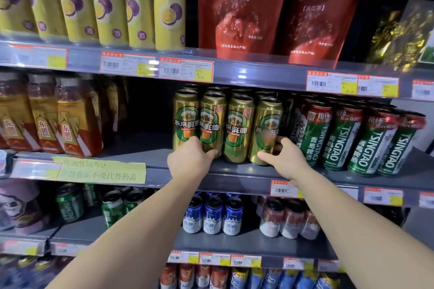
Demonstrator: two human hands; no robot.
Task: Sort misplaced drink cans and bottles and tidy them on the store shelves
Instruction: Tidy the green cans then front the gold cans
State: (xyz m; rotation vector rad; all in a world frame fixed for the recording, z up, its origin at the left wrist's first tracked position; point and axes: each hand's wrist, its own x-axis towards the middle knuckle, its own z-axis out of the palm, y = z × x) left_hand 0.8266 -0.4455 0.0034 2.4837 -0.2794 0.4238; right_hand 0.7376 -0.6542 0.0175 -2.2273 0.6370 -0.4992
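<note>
Several gold beer cans with green labels stand in a front row on the middle shelf (234,172). My left hand (189,159) wraps the base of the leftmost gold cans (198,122), fingers curled around the second one. My right hand (283,157) grips the base of the rightmost gold can (267,129), thumb in front and fingers behind it. A third gold can (238,129) stands untouched between both hands. More gold cans sit behind the front row, mostly hidden.
Green Tsingtao cans (357,138) stand right of the gold cans, orange bottles (70,122) to the left with a gap between. Yellow Rio cans (164,7) and red tea bags (239,7) fill the shelf above. Blue-white cans (212,216) sit below.
</note>
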